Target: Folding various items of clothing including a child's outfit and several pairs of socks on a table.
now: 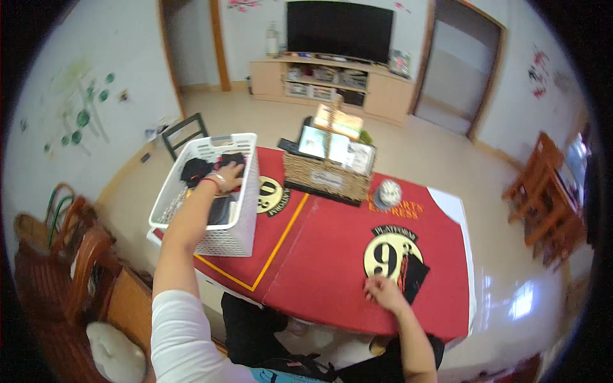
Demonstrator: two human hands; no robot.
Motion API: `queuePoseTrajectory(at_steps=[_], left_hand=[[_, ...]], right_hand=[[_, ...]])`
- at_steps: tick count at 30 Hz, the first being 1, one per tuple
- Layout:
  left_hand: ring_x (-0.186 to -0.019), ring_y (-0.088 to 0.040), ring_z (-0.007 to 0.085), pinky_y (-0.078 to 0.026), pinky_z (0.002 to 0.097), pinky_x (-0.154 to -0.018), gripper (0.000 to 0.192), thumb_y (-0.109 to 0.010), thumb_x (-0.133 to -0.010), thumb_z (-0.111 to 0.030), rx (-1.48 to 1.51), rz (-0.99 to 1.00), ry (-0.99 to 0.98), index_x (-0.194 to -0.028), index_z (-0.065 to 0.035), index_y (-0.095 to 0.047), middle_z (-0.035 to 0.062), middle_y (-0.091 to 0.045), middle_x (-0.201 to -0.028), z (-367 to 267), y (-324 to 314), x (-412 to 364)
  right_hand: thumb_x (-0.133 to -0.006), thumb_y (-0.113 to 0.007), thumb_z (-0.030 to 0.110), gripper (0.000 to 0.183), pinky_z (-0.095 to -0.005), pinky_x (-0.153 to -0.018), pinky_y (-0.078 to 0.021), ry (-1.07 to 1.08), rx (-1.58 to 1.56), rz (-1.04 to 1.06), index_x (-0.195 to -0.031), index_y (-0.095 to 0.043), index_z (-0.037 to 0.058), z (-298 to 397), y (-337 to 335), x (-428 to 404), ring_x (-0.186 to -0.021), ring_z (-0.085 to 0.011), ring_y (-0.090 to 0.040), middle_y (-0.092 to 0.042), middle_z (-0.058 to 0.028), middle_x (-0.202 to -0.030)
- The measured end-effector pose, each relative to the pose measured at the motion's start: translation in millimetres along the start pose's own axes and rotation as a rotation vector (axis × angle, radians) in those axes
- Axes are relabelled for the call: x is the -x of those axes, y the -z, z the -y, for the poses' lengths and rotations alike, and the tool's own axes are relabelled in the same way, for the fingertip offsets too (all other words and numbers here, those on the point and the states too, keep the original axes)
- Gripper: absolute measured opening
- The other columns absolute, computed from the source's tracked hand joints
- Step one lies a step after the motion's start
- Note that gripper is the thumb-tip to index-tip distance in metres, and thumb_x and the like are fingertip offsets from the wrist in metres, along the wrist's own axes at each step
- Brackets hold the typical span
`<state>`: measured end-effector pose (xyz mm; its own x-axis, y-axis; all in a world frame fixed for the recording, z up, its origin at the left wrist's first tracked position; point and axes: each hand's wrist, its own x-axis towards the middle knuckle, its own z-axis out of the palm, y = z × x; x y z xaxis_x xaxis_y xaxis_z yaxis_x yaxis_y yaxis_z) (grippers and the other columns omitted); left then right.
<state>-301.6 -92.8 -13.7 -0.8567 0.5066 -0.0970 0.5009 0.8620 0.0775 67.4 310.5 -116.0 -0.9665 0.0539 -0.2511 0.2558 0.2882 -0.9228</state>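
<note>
My left hand (229, 178) reaches into a white plastic laundry basket (239, 239) at the left of the table. Its fingers are spread over dark cloth pieces (195, 171) and touch one of them. Below my wrist, more grey and dark fabric (219, 210) lies in the basket, partly hidden by my forearm. My right hand (384, 292) is low over the right half of the red tablecloth (321, 268), its fingers loosely curled; whether they pinch anything is unclear. Just beside it lies a folded black cloth item (416, 277) with red markings, flat on a printed round emblem.
A wicker basket (306, 174) with papers or booklets stands at the table's far side. Right of it sits a small white patterned object (390, 192). Wooden chairs (541, 201) flank the table at right, with a wooden seat (127, 297) at left. A television (340, 31) stands beyond.
</note>
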Motion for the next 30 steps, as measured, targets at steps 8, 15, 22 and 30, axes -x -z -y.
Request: queuePoseTrajectory(at_steps=[8,15,22,30], left_hand=[[-0.089,-0.058,0.0173,-0.044,0.0292,-0.083,0.024,-0.05,-0.086,-0.015,0.759,-0.809,-0.122,-0.103,-0.0004,-0.059,0.0102,-0.063,-0.097,-91.3,92.2,73.5],[-0.084,-0.059,0.0127,-0.046,0.0259,-0.078,0.013,-0.054,-0.082,-0.005,1.193,-0.147,-0.346,-0.09,-0.0017,-0.064,0.0054,-0.064,-0.091,-258.5,-36.5,154.9],[-0.1,-0.056,0.0192,-0.045,0.0304,-0.086,0.024,-0.046,-0.089,-0.012,1.658,0.496,-0.174,-0.109,-0.0001,-0.052,0.0113,-0.058,-0.107,-349.2,-137.9,173.8],[-0.116,-0.043,0.0195,-0.039,0.0342,-0.093,0.034,-0.049,-0.088,-0.015,2.22,0.513,0.015,-0.12,-0.0041,-0.042,0.0094,-0.049,-0.12,-350.5,-157.1,168.9]], right_hand=[[-0.077,-0.062,0.026,0.036,-0.041,-0.077,-0.0466,-0.256,0.75,-0.743,-0.1,-0.052,0.0002,-3.6,81.4,23.0,-0.091,-0.0349,-0.056,-0.056,-0.0196,-0.099],[-0.069,-0.072,0.032,0.071,-0.0406,-0.083,-0.0457,-0.47,0.754,-0.755,-0.121,-0.037,-0.0004,-9.0,73.4,8.8,-0.103,-0.0338,-0.051,-0.045,-0.0198,-0.116],[-0.062,-0.074,0.011,0.083,-0.0361,-0.083,-0.0461,-0.174,0.341,-0.716,-0.129,-0.028,-0.0062,-15.0,66.6,-5.4,-0.098,-0.0315,-0.055,-0.053,-0.0249,-0.106],[-0.074,-0.064,-0.002,0.046,-0.024,-0.079,-0.0447,0.186,-0.397,-0.049,-0.118,-0.051,0.0014,45.8,9.6,30.0,-0.087,-0.011,-0.055,-0.059,-0.0066,-0.1]])
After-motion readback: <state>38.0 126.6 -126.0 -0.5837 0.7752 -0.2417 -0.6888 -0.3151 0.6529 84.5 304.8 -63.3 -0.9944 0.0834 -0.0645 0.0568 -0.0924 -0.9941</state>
